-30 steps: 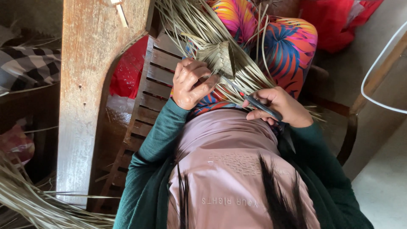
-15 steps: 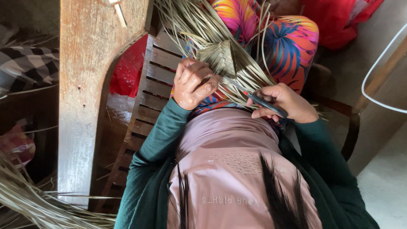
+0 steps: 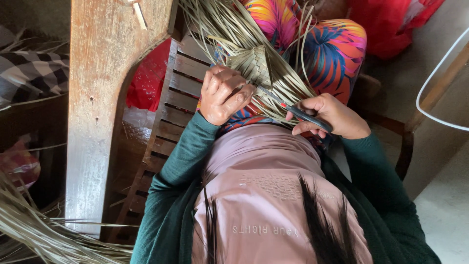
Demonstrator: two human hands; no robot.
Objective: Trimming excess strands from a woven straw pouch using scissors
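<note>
Left hand (image 3: 225, 95) pinches the woven mat (image 3: 254, 66) flat, right hand (image 3: 330, 117) grips the knife (image 3: 293, 107); best keep blade shallow, strips taut.

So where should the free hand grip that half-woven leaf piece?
Probably pinch the woven patch at its near left edge, coming from the left, where the left hand already holds it. The weave there looks flat and firm; the loose strips fan away, and the right hand's knife works the right side.

The person is wearing a dark green cardigan (image 3: 176, 195) with long sleeves reaching to both wrists, over a dusty pink top (image 3: 268, 190) bearing pale raised lettering. Bright floral trousers (image 3: 332, 54) in orange, pink and blue are covering the legs.
</note>
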